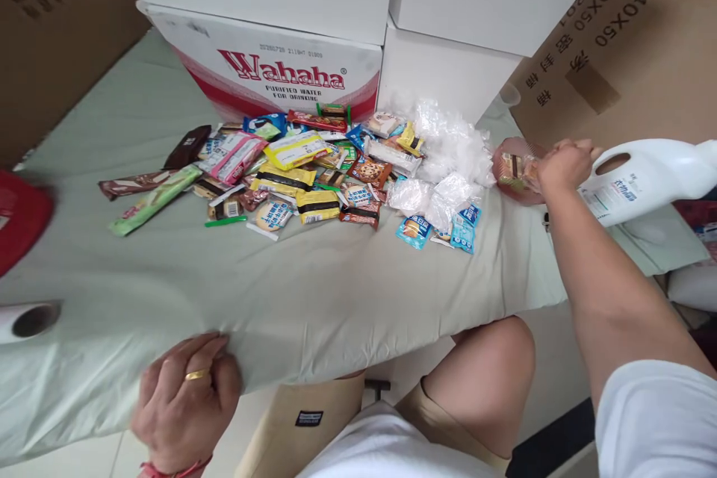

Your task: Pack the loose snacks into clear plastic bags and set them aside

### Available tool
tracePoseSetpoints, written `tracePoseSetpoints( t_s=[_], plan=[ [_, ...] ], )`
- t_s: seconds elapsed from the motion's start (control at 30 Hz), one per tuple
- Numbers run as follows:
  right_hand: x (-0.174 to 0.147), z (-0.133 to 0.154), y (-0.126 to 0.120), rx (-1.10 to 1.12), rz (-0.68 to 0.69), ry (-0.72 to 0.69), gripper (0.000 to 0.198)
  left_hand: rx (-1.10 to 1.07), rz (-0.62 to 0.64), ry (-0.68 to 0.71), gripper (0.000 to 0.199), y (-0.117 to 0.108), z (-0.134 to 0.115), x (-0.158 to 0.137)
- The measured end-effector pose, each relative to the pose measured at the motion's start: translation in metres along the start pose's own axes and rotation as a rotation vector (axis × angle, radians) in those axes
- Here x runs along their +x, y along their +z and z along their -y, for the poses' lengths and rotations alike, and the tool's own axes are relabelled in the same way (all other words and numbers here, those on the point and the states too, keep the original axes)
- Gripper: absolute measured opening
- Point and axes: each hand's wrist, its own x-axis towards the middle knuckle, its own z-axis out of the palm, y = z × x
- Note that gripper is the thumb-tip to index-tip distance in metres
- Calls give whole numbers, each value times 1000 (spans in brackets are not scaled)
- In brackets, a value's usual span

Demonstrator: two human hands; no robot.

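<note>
The fingers of my right hand [565,164] are bent in at the right side of a pinkish see-through bowl [526,199]; they are blurred and turned from view, so I cannot tell whether they grasp a wrapper or only hang over it. Wrapped snacks [511,169] sit in the bowl, right by my fingertips. I judge that a light pinch suits these best, since squeezing could crumble what is inside, and that a low wrist helps me avoid tipping the thin-walled bowl.

The fingers of my left hand [187,388] are curled in a loose clench, knuckles up, at the near edge of the cloth [336,276]; I see nothing in them. Resting there, that hand can steady me for the long reach to the right.

Just beyond my right knuckles is a white bottle [661,168] with a handle, so I should mind my elbow and forearm there. Left of the bowl lie crumpled clear plastic bags [453,153], and past them a loose pile of snack packets [299,149] spreads before the Wahaha carton [285,78]. A roll [16,323] lies far to my left.
</note>
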Motion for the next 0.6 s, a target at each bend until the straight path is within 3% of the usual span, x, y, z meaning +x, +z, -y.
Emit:
tracePoseSetpoints(
  t_s=[0.07, 0.2, 0.3, 0.37, 0.43, 0.5, 0.6],
  plan=[
    [-8, 35, -3, 7, -78, -6, 32, -4, -24, 28, 24, -1, 0, 1],
    [-52, 142, 11, 157, 292, -412, 24, 0, -54, 79, 24, -2, -4, 7],
    [-86, 205, 37, -20, 517, -563, 20, 10, -63, 94, 22, -4, -9, 10],
    [-95, 221, 53, -126, 580, -488, 14, 5, -51, 94, 22, -6, -11, 11],
    [-93, 219, 61, -78, 582, -332, 16, -19, -27, 91, 21, -9, -10, 11],
    [-84, 209, 61, 125, 500, -128, 15, -87, 6, 73, 20, -14, -10, 11],
    [-81, 199, 46, 579, 240, 204, 17, -305, 54, -77, 18, -23, -15, 15]
  ],
)
